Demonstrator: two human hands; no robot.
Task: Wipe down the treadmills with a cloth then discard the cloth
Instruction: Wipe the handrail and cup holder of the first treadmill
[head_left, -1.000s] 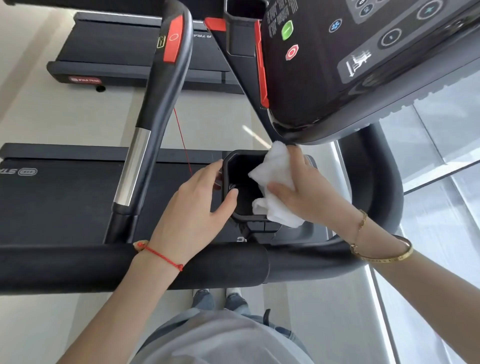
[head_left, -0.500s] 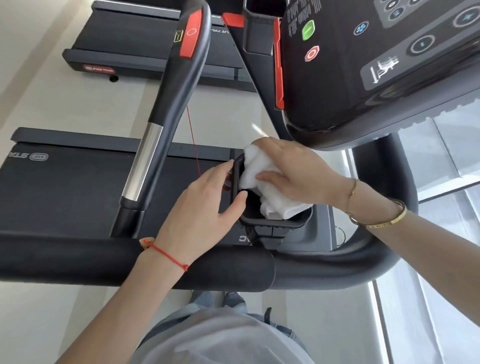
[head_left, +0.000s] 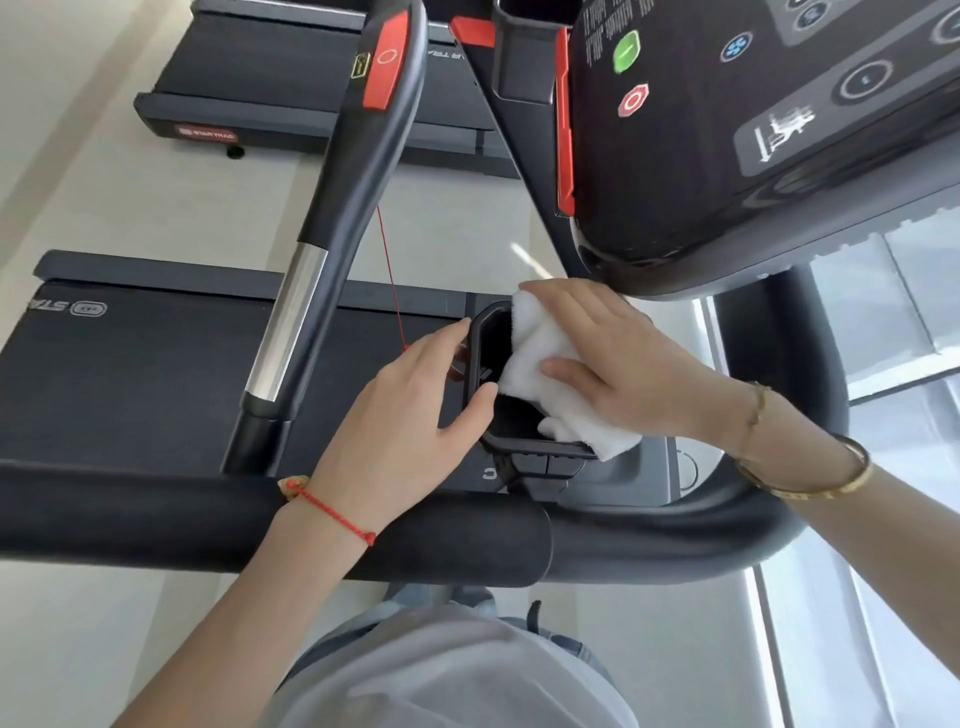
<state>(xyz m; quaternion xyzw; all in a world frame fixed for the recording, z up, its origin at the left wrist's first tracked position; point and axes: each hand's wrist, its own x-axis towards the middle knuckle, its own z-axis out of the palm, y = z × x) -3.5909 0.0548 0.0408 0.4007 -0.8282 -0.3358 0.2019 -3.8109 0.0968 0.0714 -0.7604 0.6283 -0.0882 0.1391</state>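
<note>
Black treadmill console (head_left: 727, 145) overhangs from above right, thick black front handlebar (head_left: 156, 519) crosses below the wrists, silver-banded side rail (head_left: 291, 322) to the left. Left hand (head_left: 410, 410), fingers curled, grips the left rim of the black plastic cup holder (head_left: 524, 441). Right hand (head_left: 618, 364), palm down, fingers clamping the white folded cloth (head_left: 540, 358) onto the holder's right rim, cloth draping partly inside.

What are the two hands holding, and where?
The right hand presses the cloth by its middle. The left hand grips the black holder by its left rim.
</note>
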